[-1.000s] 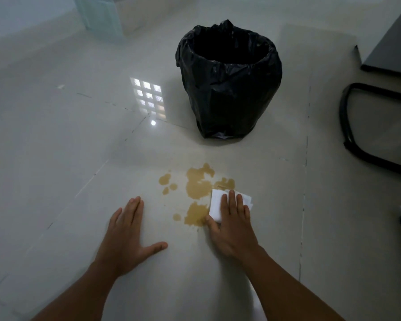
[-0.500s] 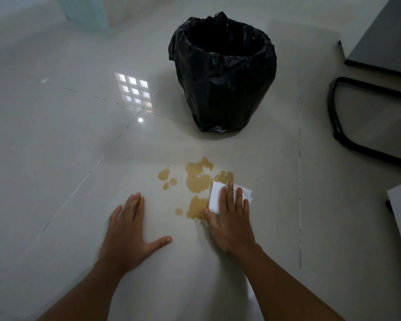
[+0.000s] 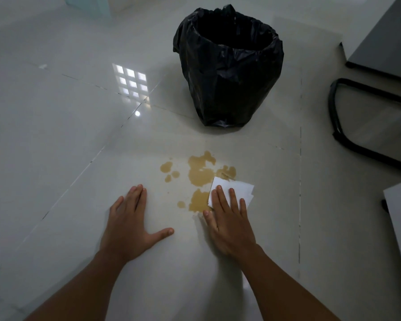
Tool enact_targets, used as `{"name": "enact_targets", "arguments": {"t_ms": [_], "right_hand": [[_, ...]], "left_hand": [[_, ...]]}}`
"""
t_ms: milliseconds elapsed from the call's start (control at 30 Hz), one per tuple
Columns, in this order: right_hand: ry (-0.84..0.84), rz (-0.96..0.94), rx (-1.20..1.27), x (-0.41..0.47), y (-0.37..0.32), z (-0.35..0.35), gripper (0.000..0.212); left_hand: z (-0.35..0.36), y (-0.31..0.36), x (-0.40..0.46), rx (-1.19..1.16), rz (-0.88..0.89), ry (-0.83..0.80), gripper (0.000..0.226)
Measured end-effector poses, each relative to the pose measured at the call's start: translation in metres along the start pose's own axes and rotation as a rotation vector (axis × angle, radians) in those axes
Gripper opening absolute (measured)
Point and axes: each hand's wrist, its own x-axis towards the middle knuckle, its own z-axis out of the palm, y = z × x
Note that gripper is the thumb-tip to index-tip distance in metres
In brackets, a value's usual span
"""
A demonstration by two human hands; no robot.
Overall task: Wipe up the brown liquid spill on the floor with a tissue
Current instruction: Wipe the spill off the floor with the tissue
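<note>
Glossy pale tile (image 3: 56,140) takes up the whole left of the room, bare but for a window's reflection. On it the left hand (image 3: 131,224) lies flat, fingers together and thumb splayed out, holding nothing; I'd say it is there as a prop, taking the person's weight while they lean in. Just to its right is the spill (image 3: 200,173), brown, in several patches: small drops nearest the left hand, two larger pools in the middle and one beyond. The right hand (image 3: 229,220) presses the tissue (image 3: 237,189) flat to the floor, fingers slightly spread on top of it rather than pinched round it, which suits pushing it sideways. The tissue sits at the spill's right edge, one corner touching the brown, and looks white and mostly dry, so most of the wiping seems to me not yet done. Beyond the spill stands a bin (image 3: 229,70) lined with a black bag, open at the top and near enough to drop the tissue in. Further right are a black chair base (image 3: 338,135) and grey furniture, well apart from the spill; nothing blocks a sweep leftward
</note>
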Motion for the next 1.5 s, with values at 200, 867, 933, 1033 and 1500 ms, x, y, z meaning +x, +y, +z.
{"name": "enact_targets", "arguments": {"t_ms": [200,867,933,1033,1500], "right_hand": [[-0.018,0.003,0.012,0.001,-0.001,-0.003,0.074],[-0.071,0.045,0.143,0.018,0.027,-0.020,0.080],[-0.087,0.057,0.156,0.018,0.026,-0.021,0.083],[-0.045,0.109,0.237,0.017,0.012,-0.016,0.088],[-0.054,0.171,0.337,0.000,-0.040,-0.007,0.093]], "left_hand": [[-0.002,0.001,0.001,0.023,-0.007,-0.005,0.127],[0.000,0.001,0.000,0.007,-0.014,-0.006,0.128],[0.000,0.001,0.001,0.010,-0.010,-0.016,0.129],[-0.002,0.000,0.001,0.018,0.005,-0.041,0.135],[-0.005,-0.002,0.000,0.006,0.010,-0.115,0.144]]}}
